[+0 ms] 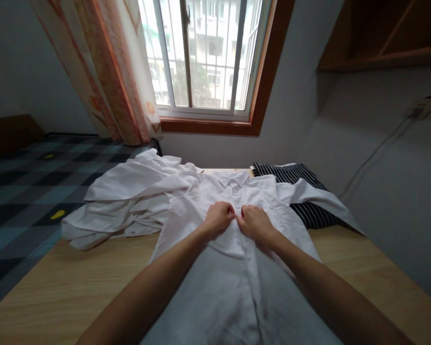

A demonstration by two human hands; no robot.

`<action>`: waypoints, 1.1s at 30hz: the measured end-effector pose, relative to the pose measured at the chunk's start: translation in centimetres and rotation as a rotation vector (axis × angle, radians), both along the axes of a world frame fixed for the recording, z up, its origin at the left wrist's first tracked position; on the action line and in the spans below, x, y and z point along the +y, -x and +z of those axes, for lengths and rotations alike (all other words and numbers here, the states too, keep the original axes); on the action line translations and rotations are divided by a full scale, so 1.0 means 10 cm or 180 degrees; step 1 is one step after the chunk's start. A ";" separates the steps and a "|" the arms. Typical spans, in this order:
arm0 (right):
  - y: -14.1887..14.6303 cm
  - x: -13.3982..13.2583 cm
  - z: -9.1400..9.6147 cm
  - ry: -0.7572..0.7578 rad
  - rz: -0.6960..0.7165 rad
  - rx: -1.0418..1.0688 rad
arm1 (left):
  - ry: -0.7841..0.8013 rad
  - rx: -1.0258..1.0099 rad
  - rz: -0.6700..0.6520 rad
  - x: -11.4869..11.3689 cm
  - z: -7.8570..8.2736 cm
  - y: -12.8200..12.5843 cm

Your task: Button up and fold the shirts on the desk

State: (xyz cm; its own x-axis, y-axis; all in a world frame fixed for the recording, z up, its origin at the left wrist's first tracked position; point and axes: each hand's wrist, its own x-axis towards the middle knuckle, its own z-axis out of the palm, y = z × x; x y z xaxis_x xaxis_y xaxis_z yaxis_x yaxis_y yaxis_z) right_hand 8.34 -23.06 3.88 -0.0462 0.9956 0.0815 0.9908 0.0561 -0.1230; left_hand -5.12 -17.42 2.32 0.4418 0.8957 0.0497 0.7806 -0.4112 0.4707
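Observation:
A white button-up shirt (201,282) lies spread on its back over the wooden table, its collar (234,179) toward the window. My left hand (220,216) and my right hand (253,220) meet at the front placket, below the collar. Both pinch the fabric there, thumbs and fingers pressed together, the fingertips almost touching. Whether a button sits between them is too small to make out. One sleeve (319,194) stretches out to the right; the left side of the shirt runs into a pile of white clothes.
Crumpled white clothes (129,187) are heaped at the table's left. A black-and-white striped cloth (314,214) lies under the right sleeve. Beyond the wooden table (377,268) are a checked bed (17,191), a curtain (107,72), a barred window (211,52) and a wall shelf (388,57).

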 end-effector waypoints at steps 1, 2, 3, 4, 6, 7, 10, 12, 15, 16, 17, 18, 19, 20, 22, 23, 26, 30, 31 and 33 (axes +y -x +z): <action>0.01 0.01 -0.03 -0.0001 -0.0088 -0.0101 | 0.0000 0.0034 0.0045 -0.01 0.01 -0.01; 0.02 0.02 -0.05 -0.0023 -0.0137 -0.0181 | -0.0011 0.0069 0.0083 -0.01 0.01 -0.02; 0.03 0.01 -0.06 -0.0044 -0.0156 -0.0247 | -0.0030 0.0092 0.0115 -0.02 0.02 -0.03; 0.03 0.01 -0.06 -0.0066 -0.0161 -0.0302 | -0.0052 0.0100 0.0151 -0.02 0.02 -0.03; 0.05 -0.01 -0.05 -0.0113 -0.0153 -0.0366 | -0.0079 0.0076 0.0225 -0.03 0.04 -0.04; 0.06 -0.02 -0.04 -0.0143 -0.0135 -0.0376 | -0.0080 0.0060 0.0250 -0.04 0.04 -0.04; 0.09 -0.03 -0.02 -0.0235 -0.0041 -0.0372 | -0.0091 0.0062 0.0225 -0.05 0.07 -0.03; 0.10 -0.02 -0.02 -0.0252 0.0003 -0.0330 | -0.0122 0.0075 0.0189 -0.07 0.08 -0.03; 0.06 0.04 -0.07 -0.0269 -0.0105 -0.0004 | -0.0130 0.0037 0.0211 -0.09 0.08 -0.03; 0.02 0.06 -0.09 -0.0287 -0.0180 0.0225 | -0.0105 0.0003 0.0228 -0.10 0.07 -0.03; -0.02 0.08 -0.12 -0.0308 -0.0258 0.0517 | -0.0078 -0.0040 0.0237 -0.10 0.07 -0.04; -0.06 0.11 -0.14 -0.0338 -0.0327 0.0862 | -0.0053 -0.0093 0.0240 -0.10 0.06 -0.04; -0.10 0.13 -0.17 -0.0367 -0.0376 0.1232 | -0.0023 -0.0151 0.0239 -0.09 0.06 -0.05; -0.14 0.14 -0.20 -0.0390 -0.0403 0.1594 | 0.0007 -0.0209 0.0238 -0.09 0.05 -0.05; -0.20 0.17 -0.26 -0.0424 -0.0417 0.2185 | 0.0066 -0.0315 0.0233 -0.07 0.05 -0.05; -0.22 0.17 -0.28 -0.0433 -0.0409 0.2383 | 0.0107 -0.0366 0.0240 -0.06 0.04 -0.05; -0.23 0.17 -0.32 -0.0401 -0.0326 0.2649 | 0.0257 -0.0550 0.0239 -0.03 0.03 -0.05; -0.20 0.15 -0.32 -0.0463 -0.0259 0.2615 | 0.0424 -0.0798 0.0239 0.00 0.02 -0.05; -0.20 0.15 -0.31 -0.0483 -0.0246 0.2571 | 0.0469 -0.0834 0.0234 0.00 0.02 -0.05; -0.20 0.14 -0.31 -0.0487 -0.0223 0.2473 | 0.0579 -0.0899 0.0205 0.00 0.01 -0.05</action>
State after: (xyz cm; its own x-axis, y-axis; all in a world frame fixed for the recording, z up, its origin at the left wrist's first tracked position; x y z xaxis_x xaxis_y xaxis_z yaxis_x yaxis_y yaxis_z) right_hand 10.32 -21.65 0.78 0.1424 0.9692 0.2009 0.6264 0.0689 -0.7764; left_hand -4.64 -17.37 2.45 0.3756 0.9268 -0.0013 0.6307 -0.2546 0.7331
